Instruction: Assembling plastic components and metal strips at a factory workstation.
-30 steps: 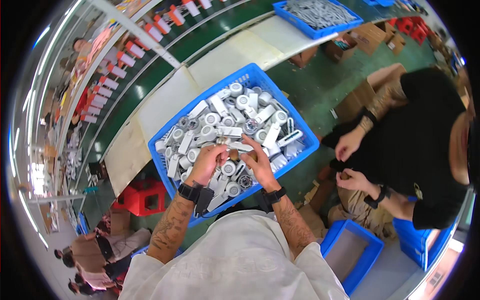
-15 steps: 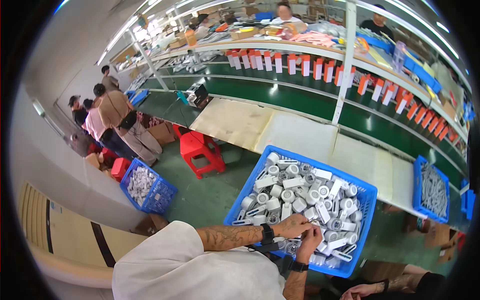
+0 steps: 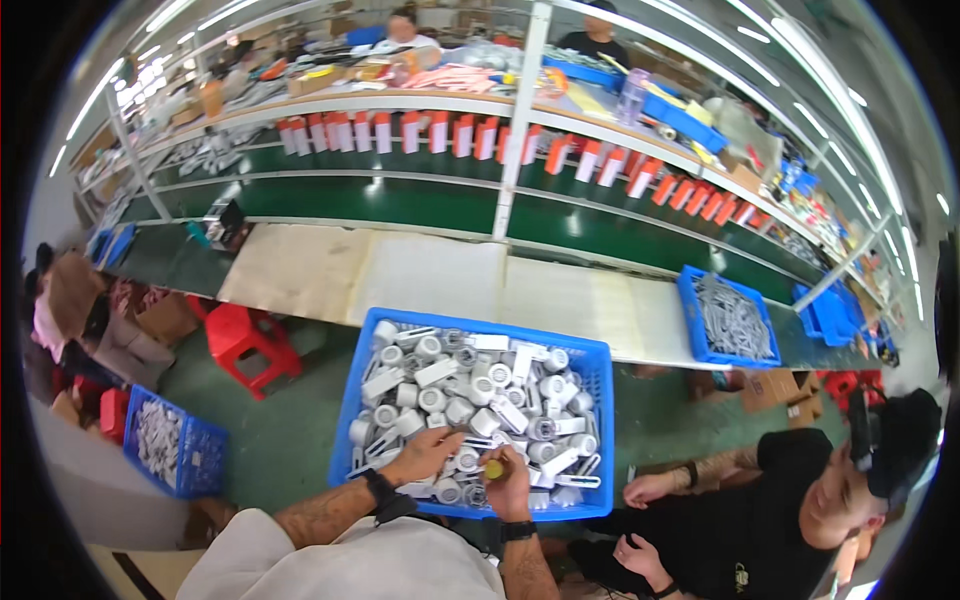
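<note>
A blue plastic basket [image 3: 603, 420] stands in front of me, heaped with white plastic pieces [image 3: 437, 373] that have round heads and flat handles. My left hand [image 3: 425, 455] is over the near left part of the heap, its fingers bent together at the tips. What those fingertips hold, if anything, is too small to make out. Just right of it is my right hand [image 3: 511, 487], closed around a small round yellowish piece [image 3: 494, 469]. A little space separates the two hands, and both are low over the white pieces.
Beyond the basket runs a workbench [image 3: 430, 275]. A blue crate of grey parts [image 3: 690, 315] sits on it to the right. A person in black [image 3: 740, 510] is close on my right. At left are a red stool [image 3: 245, 340] and another blue basket [image 3: 205, 455].
The view has swung right, bringing the person in black further into it. My hands, together before, are now slightly apart, and the yellowish piece shows in my right hand.
</note>
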`<state>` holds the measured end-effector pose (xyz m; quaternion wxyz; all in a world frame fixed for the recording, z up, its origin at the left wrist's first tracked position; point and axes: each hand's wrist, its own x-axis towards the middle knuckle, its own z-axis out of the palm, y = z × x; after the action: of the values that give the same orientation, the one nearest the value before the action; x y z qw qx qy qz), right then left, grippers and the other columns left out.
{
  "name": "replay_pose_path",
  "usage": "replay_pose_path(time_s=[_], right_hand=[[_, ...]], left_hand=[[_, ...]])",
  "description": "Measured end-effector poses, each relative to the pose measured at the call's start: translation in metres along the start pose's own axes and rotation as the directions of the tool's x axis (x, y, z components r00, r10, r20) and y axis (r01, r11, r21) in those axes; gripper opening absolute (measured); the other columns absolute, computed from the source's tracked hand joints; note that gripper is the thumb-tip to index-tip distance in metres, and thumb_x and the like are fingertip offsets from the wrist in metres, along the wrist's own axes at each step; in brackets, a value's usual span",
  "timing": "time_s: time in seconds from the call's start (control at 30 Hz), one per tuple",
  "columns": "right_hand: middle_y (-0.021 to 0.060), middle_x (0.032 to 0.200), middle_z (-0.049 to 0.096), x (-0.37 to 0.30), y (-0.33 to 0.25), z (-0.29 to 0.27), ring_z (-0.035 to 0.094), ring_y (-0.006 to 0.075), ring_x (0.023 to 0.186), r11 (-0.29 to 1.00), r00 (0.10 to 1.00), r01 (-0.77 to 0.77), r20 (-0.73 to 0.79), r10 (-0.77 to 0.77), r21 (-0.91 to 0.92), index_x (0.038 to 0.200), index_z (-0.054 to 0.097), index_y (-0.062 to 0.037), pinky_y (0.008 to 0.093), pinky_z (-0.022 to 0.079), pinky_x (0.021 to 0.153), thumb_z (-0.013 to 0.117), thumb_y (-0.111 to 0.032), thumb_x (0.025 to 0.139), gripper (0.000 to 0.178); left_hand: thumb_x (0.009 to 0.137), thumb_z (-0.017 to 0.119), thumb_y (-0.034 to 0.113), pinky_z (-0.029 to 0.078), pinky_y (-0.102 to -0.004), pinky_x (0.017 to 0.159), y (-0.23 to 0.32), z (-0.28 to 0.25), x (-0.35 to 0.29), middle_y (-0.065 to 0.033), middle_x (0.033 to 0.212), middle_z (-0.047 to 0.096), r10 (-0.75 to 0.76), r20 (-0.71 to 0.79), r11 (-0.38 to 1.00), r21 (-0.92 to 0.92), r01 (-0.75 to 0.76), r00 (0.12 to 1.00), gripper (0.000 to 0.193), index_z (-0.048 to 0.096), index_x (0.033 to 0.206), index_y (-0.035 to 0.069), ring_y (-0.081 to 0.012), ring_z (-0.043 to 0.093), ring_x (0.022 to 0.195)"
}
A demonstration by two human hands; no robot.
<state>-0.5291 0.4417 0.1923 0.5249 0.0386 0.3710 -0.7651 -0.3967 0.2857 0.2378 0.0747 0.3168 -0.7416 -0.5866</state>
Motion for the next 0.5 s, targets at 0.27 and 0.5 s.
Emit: replay_pose_path(time_s=[0.27, 0.5], right_hand=[[0.0039, 0.100, 0.064, -0.009, 0.041, 0.007, 0.062, 0.0176, 0.091, 0.991, 0.990, -0.130, 0.048, 0.131, -0.017, 0.122, 0.058, -0.0101, 0.0271, 0.044, 0.062, 0.058, -0.034, 0.102, 0.031], [0.0022, 0.089, 0.061, -0.001, 0.089, 0.059, 0.052, 0.0113, 0.060, 0.890, 0.968, -0.225, 0.011, 0.249, -0.396, 0.121, 0.065, -0.0010, 0.0217, 0.031, 0.047, 0.066, -0.026, 0.099, 0.033]], left_hand=[[0.101, 0.057, 0.043, 0.050, -0.0302, 0.078, 0.006, -0.023, -0.006, -0.0068, 0.085, 0.071, -0.138, 0.023, 0.990, -0.028, 0.139, 0.990, 0.041, 0.076, 0.096, 0.007, -0.0148, 0.064, 0.082], [0.100, 0.062, 0.043, 0.049, -0.0289, 0.067, -0.048, -0.074, -0.011, -0.0054, 0.079, 0.069, -0.076, -0.052, 0.970, -0.235, 0.061, 0.996, 0.043, 0.074, 0.093, 0.002, -0.0112, 0.061, 0.073]])
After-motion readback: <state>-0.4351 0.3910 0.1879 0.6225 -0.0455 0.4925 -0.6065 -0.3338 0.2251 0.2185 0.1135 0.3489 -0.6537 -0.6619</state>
